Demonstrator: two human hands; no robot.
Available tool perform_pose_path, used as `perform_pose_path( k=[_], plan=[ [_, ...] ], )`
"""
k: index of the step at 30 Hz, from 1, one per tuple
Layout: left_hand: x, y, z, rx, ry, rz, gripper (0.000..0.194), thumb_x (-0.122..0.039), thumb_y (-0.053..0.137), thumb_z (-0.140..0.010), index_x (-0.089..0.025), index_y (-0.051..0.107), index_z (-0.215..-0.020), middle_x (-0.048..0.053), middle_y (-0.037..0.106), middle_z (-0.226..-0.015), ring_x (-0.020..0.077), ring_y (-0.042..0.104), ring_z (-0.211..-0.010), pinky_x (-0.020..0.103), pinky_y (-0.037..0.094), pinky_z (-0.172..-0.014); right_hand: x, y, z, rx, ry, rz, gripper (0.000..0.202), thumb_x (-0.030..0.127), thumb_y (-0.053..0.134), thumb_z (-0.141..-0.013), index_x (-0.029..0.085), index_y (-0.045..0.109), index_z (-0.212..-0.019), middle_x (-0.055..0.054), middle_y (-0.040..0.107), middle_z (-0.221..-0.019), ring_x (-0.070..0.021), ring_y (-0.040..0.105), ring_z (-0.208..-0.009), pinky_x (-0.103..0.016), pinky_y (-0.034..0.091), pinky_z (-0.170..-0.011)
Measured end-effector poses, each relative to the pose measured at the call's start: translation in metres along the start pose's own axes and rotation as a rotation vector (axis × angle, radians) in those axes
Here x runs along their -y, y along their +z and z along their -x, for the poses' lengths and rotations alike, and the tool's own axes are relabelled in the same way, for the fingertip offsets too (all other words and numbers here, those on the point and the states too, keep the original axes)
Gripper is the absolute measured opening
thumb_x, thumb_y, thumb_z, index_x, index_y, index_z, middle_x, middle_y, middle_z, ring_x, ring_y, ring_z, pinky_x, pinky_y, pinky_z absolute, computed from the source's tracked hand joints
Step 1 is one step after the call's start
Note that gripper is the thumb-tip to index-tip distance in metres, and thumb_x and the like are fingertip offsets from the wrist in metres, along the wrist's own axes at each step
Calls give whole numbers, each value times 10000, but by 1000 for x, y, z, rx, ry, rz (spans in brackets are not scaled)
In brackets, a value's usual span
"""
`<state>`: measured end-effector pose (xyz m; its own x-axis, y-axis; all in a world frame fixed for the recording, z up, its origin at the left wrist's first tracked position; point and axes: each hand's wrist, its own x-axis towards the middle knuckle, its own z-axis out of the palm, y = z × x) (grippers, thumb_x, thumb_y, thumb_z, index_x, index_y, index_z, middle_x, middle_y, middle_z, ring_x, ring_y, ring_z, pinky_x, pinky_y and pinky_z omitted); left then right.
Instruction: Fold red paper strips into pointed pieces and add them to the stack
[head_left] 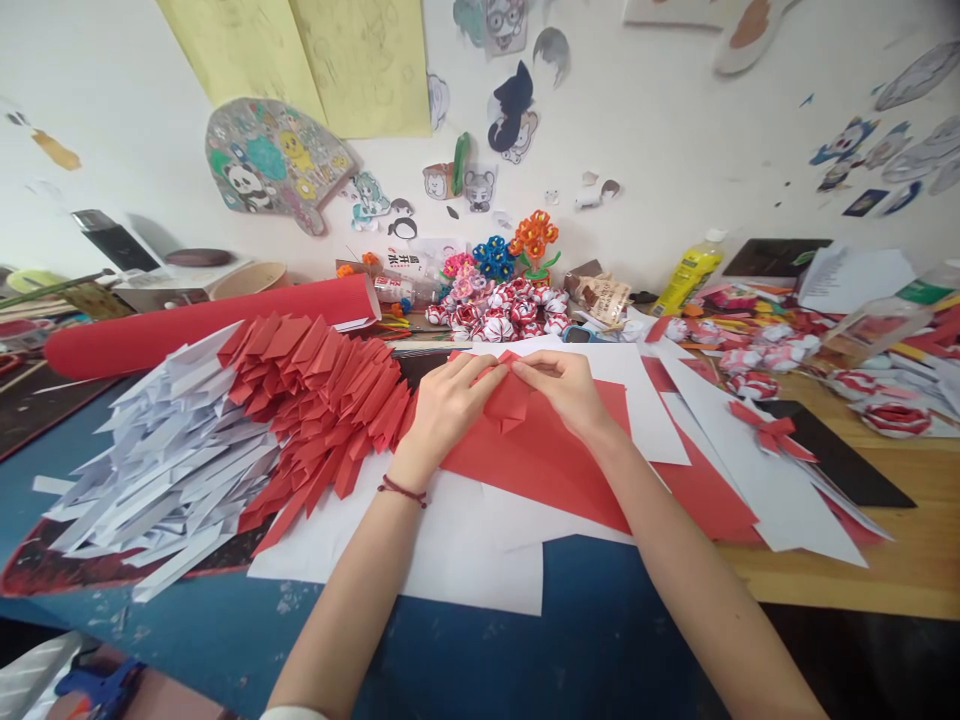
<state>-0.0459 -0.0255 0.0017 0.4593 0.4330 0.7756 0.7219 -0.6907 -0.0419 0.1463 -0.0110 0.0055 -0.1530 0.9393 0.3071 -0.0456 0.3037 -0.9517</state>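
Observation:
Both my hands meet over the middle of the desk on a small folded piece of red paper (507, 402). My left hand (450, 400), with a dark red cord bracelet at the wrist, pinches its upper left side. The thumb and fingers of my right hand (562, 388) grip its upper right edge. Below the folded piece lies a large red sheet (555, 470), with white sheets (480, 550) under it. Left of my left hand is a heap of folded red paper pieces (322, 390), and beyond that a heap of folded white strips (180, 460).
A red paper roll (210, 322) lies behind the heaps. Red-and-white paper flowers (510, 312) are piled at the back, near a yellow bottle (690, 272). Loose sheets (757, 470) and a red bow-like piece (774, 432) lie right. A blue tool (97, 688) is at lower left.

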Motion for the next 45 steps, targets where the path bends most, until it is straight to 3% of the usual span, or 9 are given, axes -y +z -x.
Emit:
perform_pose_path(
  k=[10,17,19,22,24,27,31,45],
  plan=[
    [0,0,1,30,-28,52,281,-218,415,-989,-251,644,-1149,77,696,-1143,181,623,-960,310,460,-778,2,1,1,-10,5,-7,317,475,782,-714,189,759,-848,-65,743,-862,-215,677,-808,-332,542,-729],
    [-3,-2,-1,24,-29,83,277,-240,437,-977,-232,685,-1100,81,711,-1116,184,636,-939,303,475,-766,2,1,1,-32,-27,37,287,459,791,-705,200,747,-822,-56,749,-871,-233,693,-854,-361,546,-817],
    [-7,-3,-5,-15,-97,185,232,-274,485,-962,-228,701,-1034,66,726,-1054,177,641,-919,300,479,-789,3,2,1,-30,-41,52,280,455,789,-707,201,744,-816,-55,748,-869,-233,694,-848,-367,548,-825],
    [-13,-6,-12,-70,-335,373,207,-352,551,-931,-214,704,-952,44,730,-914,156,636,-825,282,481,-767,3,2,1,-15,-52,62,261,447,777,-722,207,745,-820,-55,747,-875,-233,694,-842,-368,551,-816],
    [-14,-6,-15,-57,-499,497,239,-397,564,-918,-204,703,-900,35,719,-856,141,619,-752,263,472,-700,4,3,2,-1,-55,66,242,430,770,-733,207,744,-822,-55,745,-875,-233,694,-843,-364,551,-810],
    [-12,-4,-18,-15,-626,686,265,-418,584,-896,-187,702,-837,32,711,-833,133,606,-725,252,462,-664,6,4,4,17,-61,88,223,412,758,-746,202,738,-816,-55,743,-858,-230,693,-828,-361,551,-791],
    [-7,-2,-19,9,-688,827,262,-425,628,-858,-180,706,-809,24,698,-791,122,583,-675,253,452,-652,9,5,5,61,-68,121,218,414,728,-773,202,735,-820,-51,743,-857,-225,689,-821,-354,545,-786],
    [-6,-4,-20,106,-734,997,303,-440,661,-819,-145,677,-752,17,630,-706,109,519,-650,239,390,-619,8,4,5,115,-72,152,216,385,724,-786,175,740,-833,-58,739,-861,-204,680,-815,-321,539,-765]
  ],
)
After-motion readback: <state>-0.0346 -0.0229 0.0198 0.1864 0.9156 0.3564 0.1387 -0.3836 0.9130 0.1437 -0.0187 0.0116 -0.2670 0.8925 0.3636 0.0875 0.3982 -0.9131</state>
